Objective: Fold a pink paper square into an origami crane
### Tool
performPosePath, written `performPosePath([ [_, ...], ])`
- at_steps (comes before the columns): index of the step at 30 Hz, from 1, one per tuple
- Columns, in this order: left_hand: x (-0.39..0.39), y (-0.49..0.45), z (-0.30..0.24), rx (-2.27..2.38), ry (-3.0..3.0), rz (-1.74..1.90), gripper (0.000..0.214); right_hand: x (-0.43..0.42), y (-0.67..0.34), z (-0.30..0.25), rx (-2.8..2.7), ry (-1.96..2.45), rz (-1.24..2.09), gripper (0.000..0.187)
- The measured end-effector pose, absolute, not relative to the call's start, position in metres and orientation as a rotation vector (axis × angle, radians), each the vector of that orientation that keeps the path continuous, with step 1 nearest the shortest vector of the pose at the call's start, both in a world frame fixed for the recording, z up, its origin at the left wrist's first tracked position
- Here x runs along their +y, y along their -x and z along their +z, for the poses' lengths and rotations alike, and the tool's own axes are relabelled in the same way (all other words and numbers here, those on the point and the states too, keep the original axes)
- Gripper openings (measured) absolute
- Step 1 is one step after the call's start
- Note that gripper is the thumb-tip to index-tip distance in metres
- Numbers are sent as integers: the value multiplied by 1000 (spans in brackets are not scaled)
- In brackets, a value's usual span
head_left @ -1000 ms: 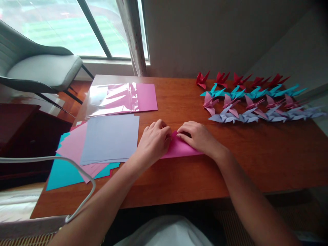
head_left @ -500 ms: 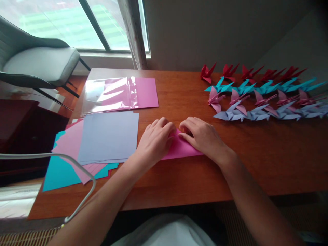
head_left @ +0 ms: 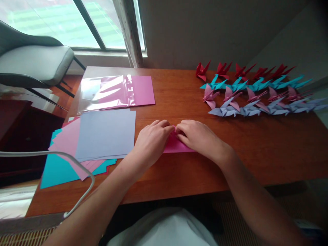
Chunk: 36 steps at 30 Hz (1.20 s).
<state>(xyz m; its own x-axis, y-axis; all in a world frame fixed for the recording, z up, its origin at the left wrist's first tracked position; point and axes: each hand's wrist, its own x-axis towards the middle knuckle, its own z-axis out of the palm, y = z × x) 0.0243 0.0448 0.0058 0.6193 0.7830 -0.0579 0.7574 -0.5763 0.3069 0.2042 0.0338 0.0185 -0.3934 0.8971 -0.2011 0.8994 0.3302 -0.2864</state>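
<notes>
Across our wooden table [head_left: 174,181], rows of folded paper birds [head_left: 257,84] stand at the right and a stack of grey sheets [head_left: 106,135] lies at the left. Between them, nearer us, lies the magenta paper [head_left: 178,146], its far edge pinched in the bent fingers of our left hand [head_left: 153,138] and right hand [head_left: 198,136].

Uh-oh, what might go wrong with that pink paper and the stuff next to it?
The bright pink sheet of paper might crease crookedly if it slips, because the left hand and right hand are close together at its far edge, covering much of it.

The bare left forearm is right beside the flat blue-grey paper sheets, so it might nudge them out of place.
</notes>
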Motion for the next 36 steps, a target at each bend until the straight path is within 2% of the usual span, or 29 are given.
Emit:
performPosePath([
  [7, 28, -30, 12, 1297, -2637, 44, 23, 19, -205, 16, 2572, -1721, -515, 10],
  [14, 7, -34, 13, 1369, -2688, 38, 29, -3, -199, 9, 2546, -1800, -362, 27],
  [20, -12, -39, 8, 1435, -2724, 99, 30, -24, -187, 6, 2497, -1864, -207, 20],
  [28, -18, -42, 4, 1442, -2755, 107, 34, -39, -179, 1, 2527, -1957, -85, 24],
  [36, -19, -40, 2, 1424, -2754, 100, 42, -59, -222, -3, 2399, -2054, 85, 9],
])
